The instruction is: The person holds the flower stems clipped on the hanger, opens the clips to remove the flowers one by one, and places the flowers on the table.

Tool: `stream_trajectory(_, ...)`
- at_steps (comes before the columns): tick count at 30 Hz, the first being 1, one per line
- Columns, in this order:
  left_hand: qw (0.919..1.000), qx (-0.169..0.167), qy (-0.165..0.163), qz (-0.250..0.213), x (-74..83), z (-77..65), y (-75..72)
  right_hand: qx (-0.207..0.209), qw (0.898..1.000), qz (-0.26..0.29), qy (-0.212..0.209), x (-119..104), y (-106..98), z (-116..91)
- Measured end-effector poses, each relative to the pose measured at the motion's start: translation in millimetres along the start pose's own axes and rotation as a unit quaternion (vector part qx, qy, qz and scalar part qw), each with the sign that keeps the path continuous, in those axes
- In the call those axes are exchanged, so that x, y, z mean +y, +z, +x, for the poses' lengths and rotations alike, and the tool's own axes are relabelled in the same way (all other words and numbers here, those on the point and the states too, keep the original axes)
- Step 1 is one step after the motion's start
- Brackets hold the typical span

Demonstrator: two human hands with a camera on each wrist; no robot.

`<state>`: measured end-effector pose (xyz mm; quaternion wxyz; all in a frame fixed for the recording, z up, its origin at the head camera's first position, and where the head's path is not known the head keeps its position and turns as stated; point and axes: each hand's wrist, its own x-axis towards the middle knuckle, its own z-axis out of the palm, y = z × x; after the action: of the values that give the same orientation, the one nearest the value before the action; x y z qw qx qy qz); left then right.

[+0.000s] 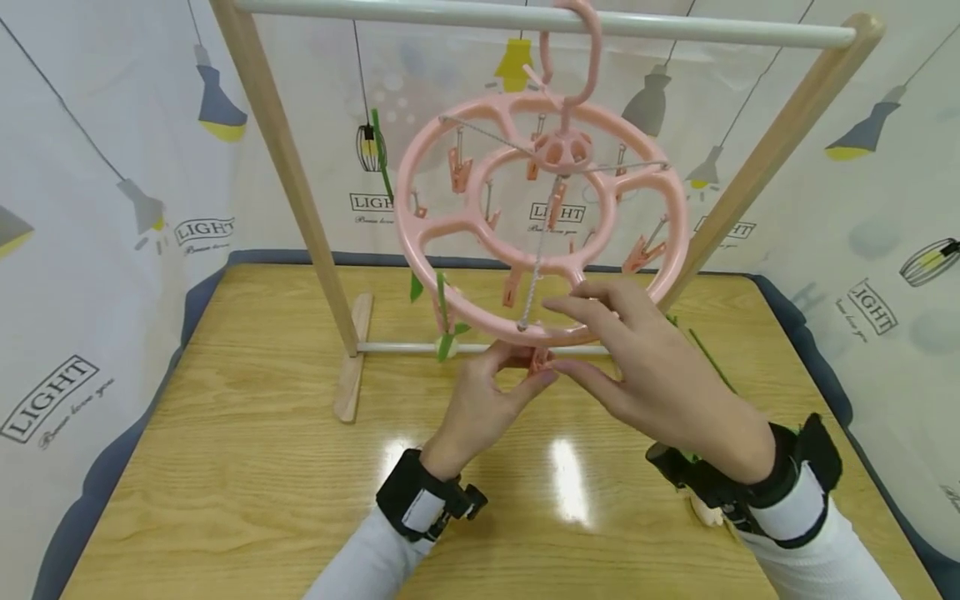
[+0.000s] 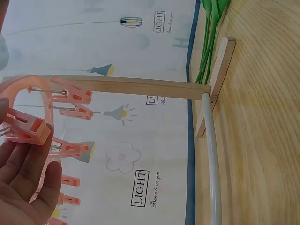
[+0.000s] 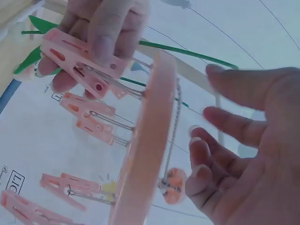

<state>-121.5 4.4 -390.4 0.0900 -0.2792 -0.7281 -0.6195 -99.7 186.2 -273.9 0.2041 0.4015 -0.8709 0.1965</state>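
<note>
my left grip (image 1: 480, 398) is pinching a pink clip (image 1: 539, 360) hanging from the front of a pink round hanger (image 1: 564, 152) above the desk (image 1: 255, 467); my right grip (image 1: 651, 367) is hovering close by, spread.

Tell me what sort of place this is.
Probably a staged tabletop workspace, not a lived-in room: lamp-printed sheeting surrounds the wood-look table, and a frame standing on it carries a pink clip hanger.
</note>
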Motion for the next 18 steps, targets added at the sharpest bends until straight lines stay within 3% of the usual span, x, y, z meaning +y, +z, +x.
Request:
stream_trajectory(5, 1.0, -0.004, 0.006, 0.006, 0.7, -2.7, -1.0, -0.026, 0.999, -0.019, 0.014, -0.6, 10.0, 3.1)
stream_trajectory(9, 0.9997, -0.003, -0.016, 0.016, 3.6, -6.5, -4.4, -0.01, 0.999, -0.009, 0.03, -0.3, 12.1, 3.0)
stream_trajectory(11, 0.9995, 0.01, -0.011, 0.029, 3.2, -7.8, -7.3, 0.001, 0.999, 0.0, 0.036, 0.8, 12.0, 3.2)
stream_trajectory(13, 0.9983, 0.039, 0.018, 0.039, 1.3, -9.4, -11.1, 0.009, 0.999, 0.003, 0.041, 2.4, 11.9, 2.8)
stream_trajectory(15, 0.9914, 0.092, 0.08, 0.046, -2.4, -11.0, -15.7, 0.015, 0.999, 0.006, 0.044, 4.4, 12.2, 1.9)
stream_trajectory(18, 0.9653, 0.201, 0.161, 0.044, -8.1, -12.5, -24.7, 0.019, 0.999, 0.009, 0.045, 7.7, 12.5, -0.5)
